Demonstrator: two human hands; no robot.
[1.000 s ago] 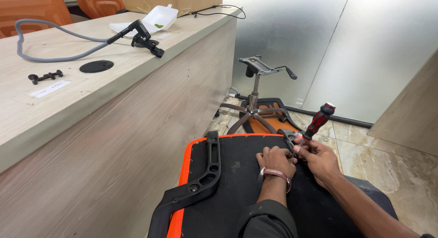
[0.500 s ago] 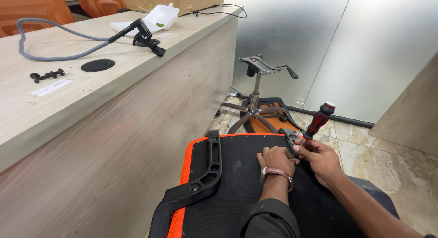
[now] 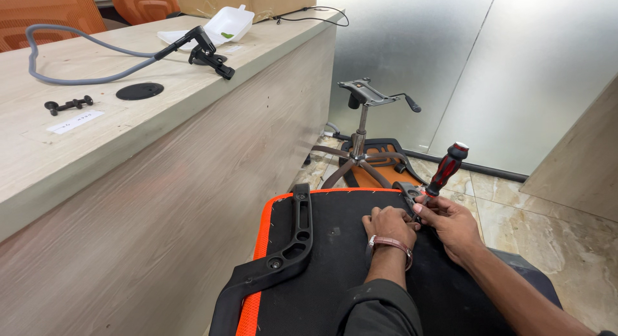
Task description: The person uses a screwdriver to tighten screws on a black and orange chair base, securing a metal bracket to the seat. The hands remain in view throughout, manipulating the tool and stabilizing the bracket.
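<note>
An upturned chair seat (image 3: 335,259), black underneath with an orange rim, lies in front of me. A black armrest bracket (image 3: 293,242) is fixed along its left side. My left hand (image 3: 388,225), with a bracelet on the wrist, presses on the seat next to a second bracket (image 3: 407,194) at the far right edge. My right hand (image 3: 450,223) grips the shaft of a red and black screwdriver (image 3: 445,170), whose handle sticks up and whose tip meets that bracket.
A long wooden counter (image 3: 148,136) runs along the left, carrying a grey hose with a black nozzle (image 3: 193,46), a black cap (image 3: 140,91), a black bolt (image 3: 67,105) and a white tray (image 3: 225,24). A chair base (image 3: 360,149) stands on the tiled floor ahead, by frosted glass.
</note>
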